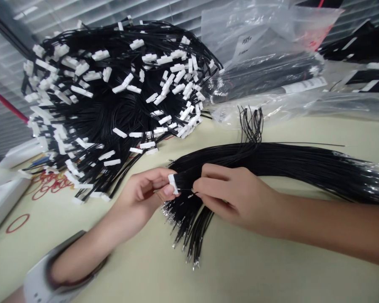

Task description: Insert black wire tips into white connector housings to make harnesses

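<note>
Between thumb and fingers, my left hand (148, 191) pinches a white connector (173, 184) with black wires running out of its right side. My right hand (230, 191) is closed just right of the connector, its fingertips on a thin black wire (186, 190) that reaches the connector. Beneath both hands lies a long bundle of loose black wires (290, 162) with bare metal ends at its left and right. The palm side of my right hand is hidden.
A large pile of black cables (120, 101) with white connectors fills the back left. Clear plastic bags (265, 75) of cables lie at the back right. Red rubber bands (17, 223) and a white box (4, 202) are on the left of the table (139, 261).
</note>
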Action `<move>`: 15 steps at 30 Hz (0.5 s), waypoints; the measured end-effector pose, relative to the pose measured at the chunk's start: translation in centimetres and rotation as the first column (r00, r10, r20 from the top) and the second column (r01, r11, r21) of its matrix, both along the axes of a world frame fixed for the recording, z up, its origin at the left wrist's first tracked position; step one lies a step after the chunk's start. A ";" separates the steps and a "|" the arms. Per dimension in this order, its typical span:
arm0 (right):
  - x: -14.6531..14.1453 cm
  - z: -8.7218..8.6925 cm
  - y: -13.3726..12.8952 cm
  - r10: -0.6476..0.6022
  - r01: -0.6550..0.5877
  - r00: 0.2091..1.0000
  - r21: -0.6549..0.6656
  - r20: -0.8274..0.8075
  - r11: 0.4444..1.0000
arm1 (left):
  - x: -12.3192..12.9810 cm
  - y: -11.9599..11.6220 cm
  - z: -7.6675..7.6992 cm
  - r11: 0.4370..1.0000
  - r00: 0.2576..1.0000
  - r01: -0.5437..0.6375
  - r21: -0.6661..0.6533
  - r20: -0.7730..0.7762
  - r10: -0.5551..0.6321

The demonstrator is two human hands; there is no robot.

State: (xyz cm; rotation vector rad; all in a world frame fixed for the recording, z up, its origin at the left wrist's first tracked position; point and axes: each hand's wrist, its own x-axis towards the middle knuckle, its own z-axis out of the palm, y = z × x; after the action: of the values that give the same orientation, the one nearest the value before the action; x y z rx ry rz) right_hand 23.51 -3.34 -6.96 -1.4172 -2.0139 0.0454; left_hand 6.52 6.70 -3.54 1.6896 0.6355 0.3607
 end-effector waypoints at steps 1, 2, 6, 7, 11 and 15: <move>0.0 0.0 0.0 0.007 -0.007 1.000 0.004 0.004 1.000 | 0.0 0.0 0.0 1.000 1.000 -0.007 -0.025 0.003 0.008; 0.0 0.0 0.0 0.010 -0.010 1.000 0.010 0.008 1.000 | 0.1 -0.1 0.1 0.999 1.000 -0.013 -0.048 0.008 0.014; -0.2 0.3 0.0 0.009 -0.009 0.999 0.011 0.036 1.000 | 0.0 -0.4 0.1 0.994 0.999 -0.039 -0.100 0.029 0.042; -0.2 0.3 -0.1 0.012 -0.012 0.999 0.011 0.049 1.000 | 0.0 -0.4 0.1 0.993 0.999 -0.039 -0.107 0.033 0.043; -0.4 0.4 0.0 0.014 -0.016 0.996 0.021 0.092 1.000 | -0.1 0.0 -0.1 0.992 0.997 0.023 -0.123 0.069 -0.015; -0.4 0.0 0.1 -0.026 0.026 1.000 0.032 -0.015 0.999 | 0.0 0.8 -0.3 0.993 0.993 0.023 -0.112 0.117 -0.010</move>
State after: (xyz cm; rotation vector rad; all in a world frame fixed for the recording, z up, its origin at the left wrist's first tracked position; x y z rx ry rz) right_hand 23.11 -3.22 -7.01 -1.4182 -1.9752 0.0121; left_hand 6.53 7.49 -3.82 1.5527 0.5456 0.4005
